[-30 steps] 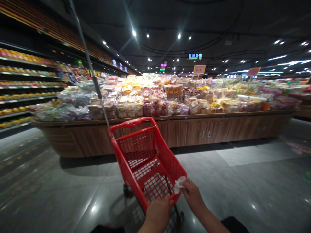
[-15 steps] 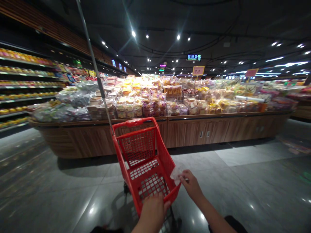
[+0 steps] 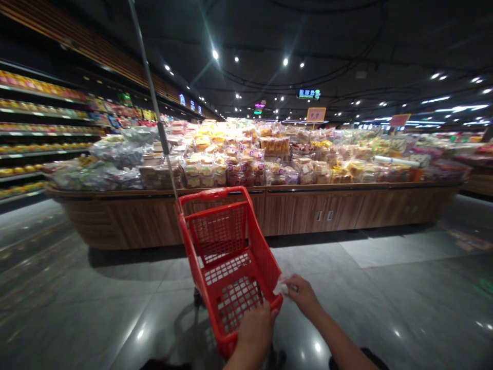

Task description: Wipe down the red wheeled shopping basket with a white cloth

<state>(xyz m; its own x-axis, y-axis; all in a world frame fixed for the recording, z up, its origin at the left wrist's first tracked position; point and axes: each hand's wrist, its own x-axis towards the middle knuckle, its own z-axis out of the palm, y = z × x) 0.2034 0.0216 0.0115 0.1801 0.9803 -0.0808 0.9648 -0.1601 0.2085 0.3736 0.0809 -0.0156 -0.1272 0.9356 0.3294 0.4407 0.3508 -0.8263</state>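
A red plastic shopping cart [image 3: 227, 257] stands in front of me on the shiny grey floor, its basket holding nothing I can see. My left hand [image 3: 254, 329] is closed over the cart's near rim. My right hand [image 3: 303, 295] hovers just right of the rim, pinching a small crumpled white piece of paper or plastic [image 3: 280, 285]. A thin metal pole [image 3: 154, 103] rises from the cart's front left corner.
A long wooden display island [image 3: 308, 210] piled with packaged baked goods runs across the aisle ahead. Stocked shelves [image 3: 38, 133] line the left wall. Price signs [image 3: 316, 114] stand above the goods. Grey tiled floor [image 3: 385, 288] spreads on both sides.
The cart and hands have shifted slightly as I walk; my right hand has dropped a little lower beside the rim, still pinching the white scrap. The left hand stays on the rim.
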